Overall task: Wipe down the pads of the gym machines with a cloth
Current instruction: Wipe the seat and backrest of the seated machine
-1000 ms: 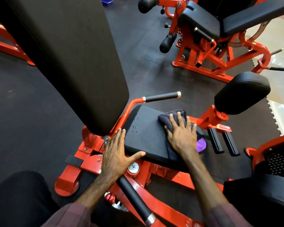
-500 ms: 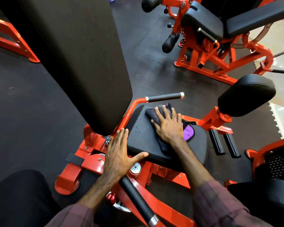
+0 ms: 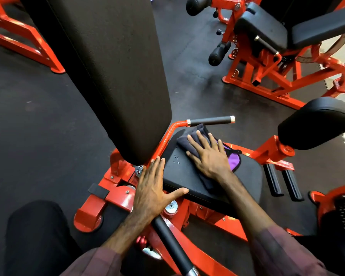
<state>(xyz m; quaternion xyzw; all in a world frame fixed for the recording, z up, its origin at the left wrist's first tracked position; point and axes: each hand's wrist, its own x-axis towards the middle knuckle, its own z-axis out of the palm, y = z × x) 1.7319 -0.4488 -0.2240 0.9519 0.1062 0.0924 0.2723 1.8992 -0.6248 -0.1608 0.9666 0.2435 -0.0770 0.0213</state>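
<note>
A black seat pad [image 3: 247, 176] of a red machine lies low in the middle. A dark cloth [image 3: 189, 144] with a purple patch [image 3: 235, 160] is spread on the pad's far left part. My right hand [image 3: 209, 156] presses flat on the cloth, fingers straight and spread. My left hand [image 3: 150, 188] rests flat on the pad's near left corner, thumb along its front edge. A tall black back pad [image 3: 112, 72] rises at the left.
A black handle [image 3: 211, 120] juts out just beyond the cloth. A round black pad [image 3: 317, 122] stands at the right. Another red machine with a black seat [image 3: 263, 28] is at the back right. A black grip bar [image 3: 171, 246] runs below my left wrist.
My right hand has slid the cloth across the seat pad, from its right part toward the far left corner. My left hand has stayed in place.
</note>
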